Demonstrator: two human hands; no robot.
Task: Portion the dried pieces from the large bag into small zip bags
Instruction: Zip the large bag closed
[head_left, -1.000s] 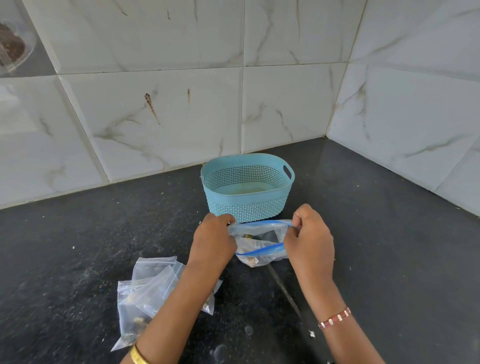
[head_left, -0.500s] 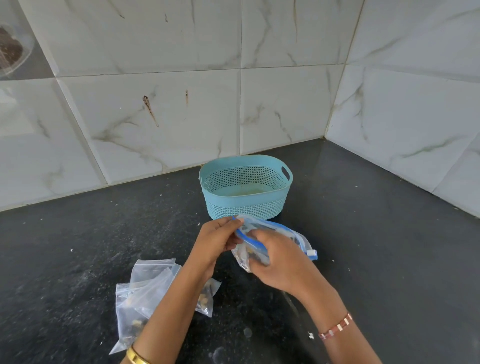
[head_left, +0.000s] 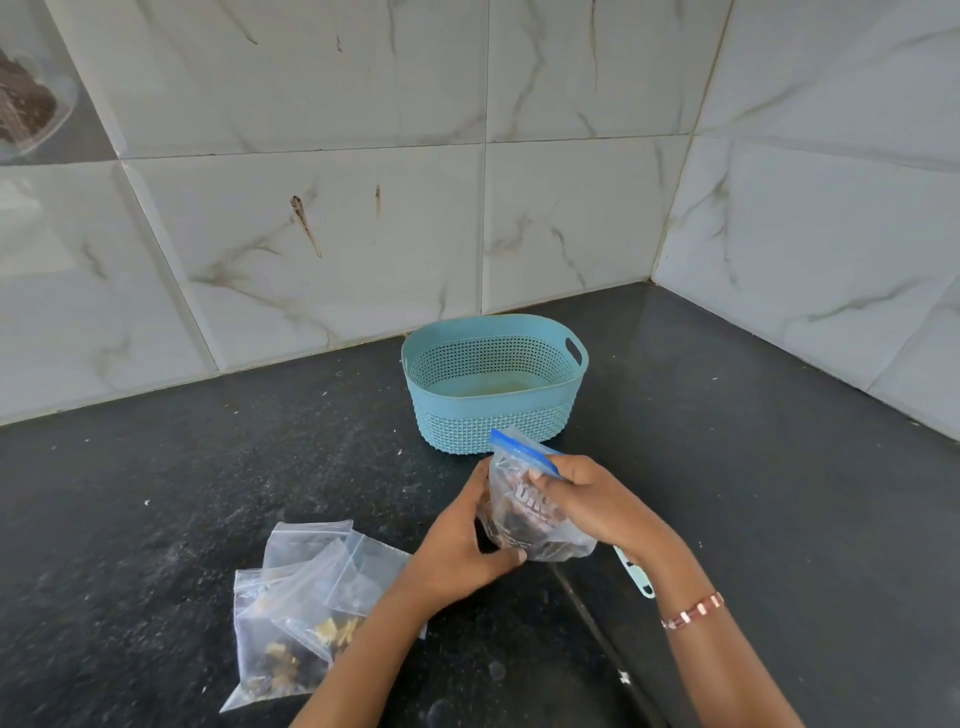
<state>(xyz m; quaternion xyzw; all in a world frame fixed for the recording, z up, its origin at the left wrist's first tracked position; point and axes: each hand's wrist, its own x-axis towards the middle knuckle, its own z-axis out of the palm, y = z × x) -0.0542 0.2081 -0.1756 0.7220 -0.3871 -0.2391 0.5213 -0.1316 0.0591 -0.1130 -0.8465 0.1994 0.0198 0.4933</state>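
My hands meet over the dark speckled counter (head_left: 208, 493), both wrapped around the large bag (head_left: 535, 519), a clear, crinkled plastic pouch with a blue zip strip along its top. My left hand (head_left: 462, 551) cups the bag's lower left side from beneath, fingers curled around it, forearm angling in from the bottom edge. My right hand (head_left: 592, 499) clamps the upper right side, thumb pressed on the front just under the blue strip, wrist bearing a beaded bracelet (head_left: 693, 610). Dark dried pieces (head_left: 524, 525) show through the plastic.

Near my left forearm, a loose pile of small zip bags (head_left: 306, 597) lies flat on the counter, thin and transparent, a few holding tan bits. Beyond my hands stands a pale blue oval basket (head_left: 493, 421) of perforated plastic, close to the glossy marble-patterned wall tiles (head_left: 363, 260).

Half a second ago the bag lay tilted with its zip strip slanting across my right hand; a second ago I held its mouth stretched wide between both hands. Now it stands upright, strip on top.
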